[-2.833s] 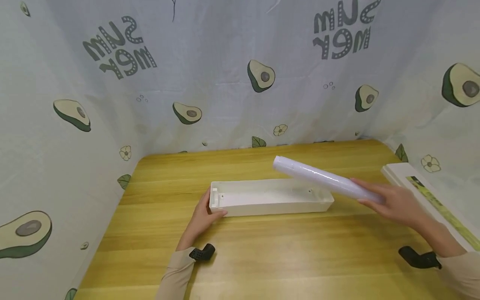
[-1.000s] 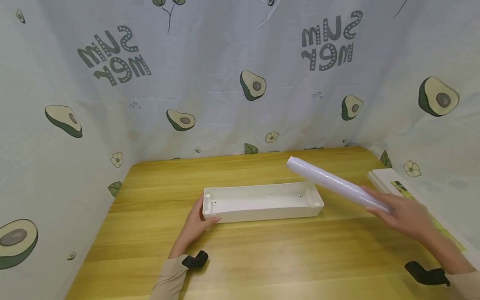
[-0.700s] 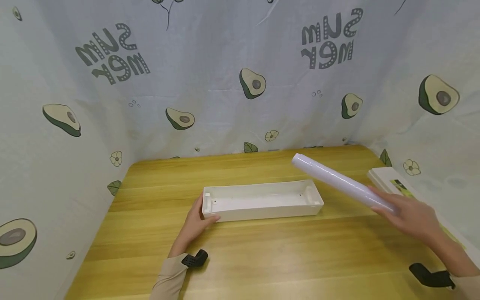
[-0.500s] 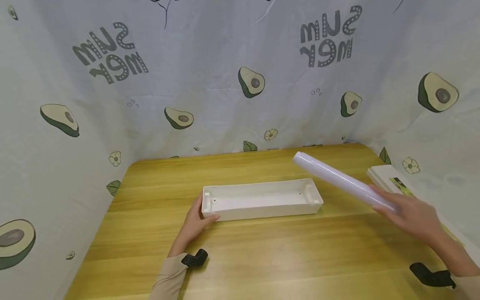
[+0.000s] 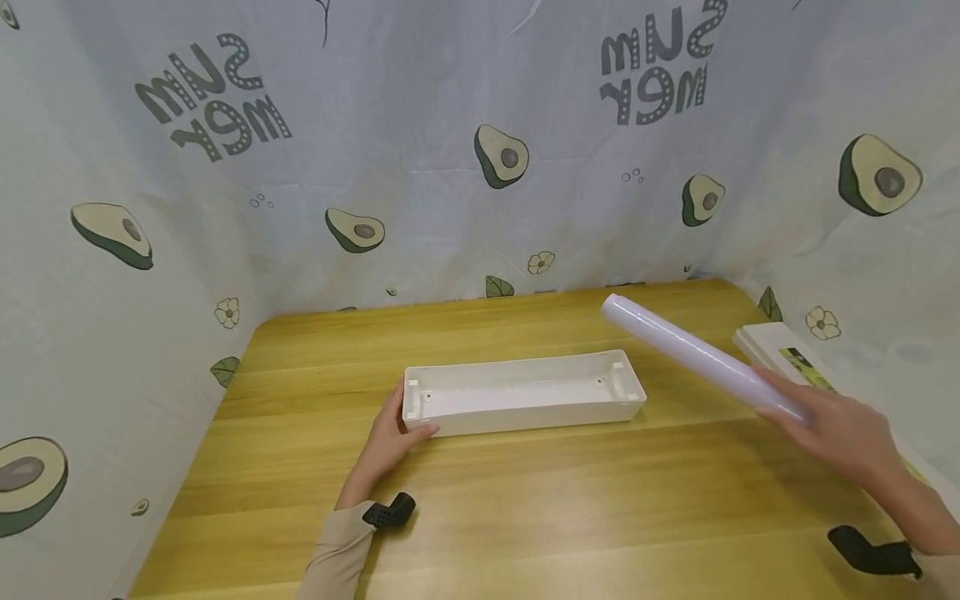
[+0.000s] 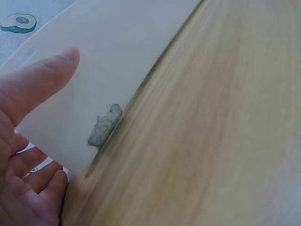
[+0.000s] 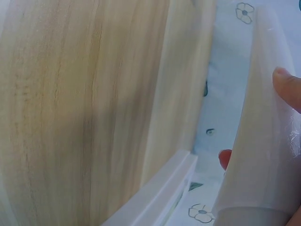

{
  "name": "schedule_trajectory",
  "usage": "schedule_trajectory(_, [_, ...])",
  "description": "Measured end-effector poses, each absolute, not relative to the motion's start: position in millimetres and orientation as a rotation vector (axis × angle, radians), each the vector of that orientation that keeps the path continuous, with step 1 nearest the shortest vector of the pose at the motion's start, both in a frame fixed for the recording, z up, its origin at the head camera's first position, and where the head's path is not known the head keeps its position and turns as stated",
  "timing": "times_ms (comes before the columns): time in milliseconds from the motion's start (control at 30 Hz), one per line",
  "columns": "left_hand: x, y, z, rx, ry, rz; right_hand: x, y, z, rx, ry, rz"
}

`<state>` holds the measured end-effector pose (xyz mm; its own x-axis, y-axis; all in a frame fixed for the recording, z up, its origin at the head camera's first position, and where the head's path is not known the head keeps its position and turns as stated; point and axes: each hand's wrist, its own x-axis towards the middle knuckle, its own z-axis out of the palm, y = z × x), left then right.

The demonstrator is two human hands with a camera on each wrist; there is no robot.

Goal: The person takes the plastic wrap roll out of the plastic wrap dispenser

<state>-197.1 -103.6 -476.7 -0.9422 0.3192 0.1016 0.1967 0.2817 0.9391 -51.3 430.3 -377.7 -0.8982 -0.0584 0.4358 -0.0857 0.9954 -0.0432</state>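
A long white plastic box (image 5: 525, 419), open at the top, sits on the wooden table in the head view. My left hand (image 5: 384, 440) grips its left end, thumb on the front wall and fingers round the end. In the left wrist view the thumb (image 6: 44, 77) lies on the box wall (image 6: 117, 52), above a grey patch near the lower edge. To the right, my right hand (image 5: 843, 429) holds a roll of cling film (image 5: 697, 354) by its near end, tilted and raised off the table. The right wrist view shows thumb and a fingertip on opposite sides of the glossy roll (image 7: 258, 141).
Along the table's right edge lies a long white piece with a green label (image 5: 772, 342), partly behind my right hand. A curtain printed with avocados (image 5: 450, 100) encloses the back and sides of the wooden table (image 5: 555, 508).
The roll, whose middle was over the box's right end, has moved right and away from it with my right hand. My left hand keeps its grip on the box. The head view has shifted slightly.
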Motion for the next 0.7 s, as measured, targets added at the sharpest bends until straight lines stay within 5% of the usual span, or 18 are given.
schedule_trajectory(700, [-196,-103,-475,0.481,2.430,1.732,-41,432,-380,-0.024,-2.774,0.082])
